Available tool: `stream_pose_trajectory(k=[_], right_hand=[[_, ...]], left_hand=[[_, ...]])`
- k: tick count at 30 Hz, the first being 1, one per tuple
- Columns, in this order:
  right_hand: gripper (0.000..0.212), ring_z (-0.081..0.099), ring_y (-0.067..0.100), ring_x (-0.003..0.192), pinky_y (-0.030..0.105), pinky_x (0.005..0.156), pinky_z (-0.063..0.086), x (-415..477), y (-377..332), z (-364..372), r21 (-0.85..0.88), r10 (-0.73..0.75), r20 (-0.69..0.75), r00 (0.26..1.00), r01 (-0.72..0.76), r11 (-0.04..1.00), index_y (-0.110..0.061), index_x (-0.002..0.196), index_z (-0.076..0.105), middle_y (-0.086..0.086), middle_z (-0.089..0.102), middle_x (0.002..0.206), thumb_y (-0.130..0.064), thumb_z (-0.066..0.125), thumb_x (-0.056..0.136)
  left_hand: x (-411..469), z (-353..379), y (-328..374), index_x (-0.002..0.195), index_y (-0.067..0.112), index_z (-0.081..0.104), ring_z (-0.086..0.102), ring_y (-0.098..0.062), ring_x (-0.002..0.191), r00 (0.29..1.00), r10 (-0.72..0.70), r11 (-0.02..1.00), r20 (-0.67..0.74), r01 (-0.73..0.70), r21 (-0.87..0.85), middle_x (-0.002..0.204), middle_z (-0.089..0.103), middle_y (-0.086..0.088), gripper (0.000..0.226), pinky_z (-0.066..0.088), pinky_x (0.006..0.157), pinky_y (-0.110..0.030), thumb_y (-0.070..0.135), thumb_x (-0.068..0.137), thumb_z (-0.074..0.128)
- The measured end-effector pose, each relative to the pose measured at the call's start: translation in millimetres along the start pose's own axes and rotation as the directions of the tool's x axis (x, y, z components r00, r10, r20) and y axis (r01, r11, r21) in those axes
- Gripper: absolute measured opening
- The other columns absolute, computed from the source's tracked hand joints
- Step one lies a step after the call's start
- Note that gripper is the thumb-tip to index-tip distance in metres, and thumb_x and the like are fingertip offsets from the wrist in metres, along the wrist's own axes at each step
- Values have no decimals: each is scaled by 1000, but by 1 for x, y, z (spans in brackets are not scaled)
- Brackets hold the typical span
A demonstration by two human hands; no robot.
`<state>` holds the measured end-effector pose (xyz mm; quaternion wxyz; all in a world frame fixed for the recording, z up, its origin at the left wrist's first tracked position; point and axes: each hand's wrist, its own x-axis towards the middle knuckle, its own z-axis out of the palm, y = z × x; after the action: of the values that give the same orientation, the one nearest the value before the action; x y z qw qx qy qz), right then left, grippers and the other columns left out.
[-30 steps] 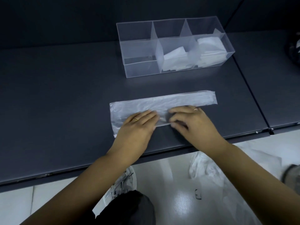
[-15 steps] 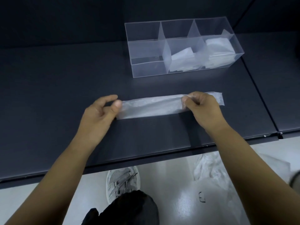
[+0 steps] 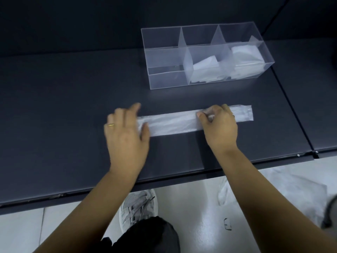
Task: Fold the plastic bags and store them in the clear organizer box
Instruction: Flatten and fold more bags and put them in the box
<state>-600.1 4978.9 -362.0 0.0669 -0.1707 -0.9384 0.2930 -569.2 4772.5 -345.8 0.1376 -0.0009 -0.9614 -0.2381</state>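
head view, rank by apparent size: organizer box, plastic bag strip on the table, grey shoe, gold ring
1. organizer box
2. plastic bag strip
3. grey shoe, partly hidden and farther from the camera, so its real size is unsure
4. gold ring

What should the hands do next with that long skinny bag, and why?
Probably the left hand should fold the left end of the plastic bag over toward the right hand, which pinches it. The bag lies as a long flat strip, longer than any compartment of the clear organizer box, so it likely needs shorter folds before it fits.
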Motion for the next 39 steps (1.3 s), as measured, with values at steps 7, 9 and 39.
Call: stream_pose_trajectory(k=[7, 9, 39], right_hand=[[18, 58, 25, 92, 30, 69, 42, 4, -7, 2, -39, 38, 10, 999, -38, 999, -16, 89, 64, -3, 51, 94, -35, 64, 89], [22, 54, 28, 103, 35, 83, 41, -2, -13, -1, -142, -14, -82, 997, 2, 990, -14, 103, 63, 5, 52, 108, -29, 66, 86], [17, 53, 10, 75, 17, 68, 42, 32, 83, -84, 84, -82, 238, 968, 64, 994, -23, 79, 54, -4, 58, 83, -13, 59, 92]], left_hand=[[-17, 30, 20, 152, 18, 14, -4, -23, 148, 818, 261, 906, 513, -390, 162, 161, 6, -1, 74, -4, 118, -49, 59, 92, 4], [-18, 37, 14, 152, 23, -2, -14, -22, 146, 820, 202, 899, 535, -372, 231, 160, -9, 3, 78, -11, 116, -50, 64, 87, -6], [1, 39, 0, 150, 31, -9, -15, -22, 146, 735, 301, 844, 608, -503, 189, 159, -12, 7, 78, -7, 111, -64, 73, 84, -10]])
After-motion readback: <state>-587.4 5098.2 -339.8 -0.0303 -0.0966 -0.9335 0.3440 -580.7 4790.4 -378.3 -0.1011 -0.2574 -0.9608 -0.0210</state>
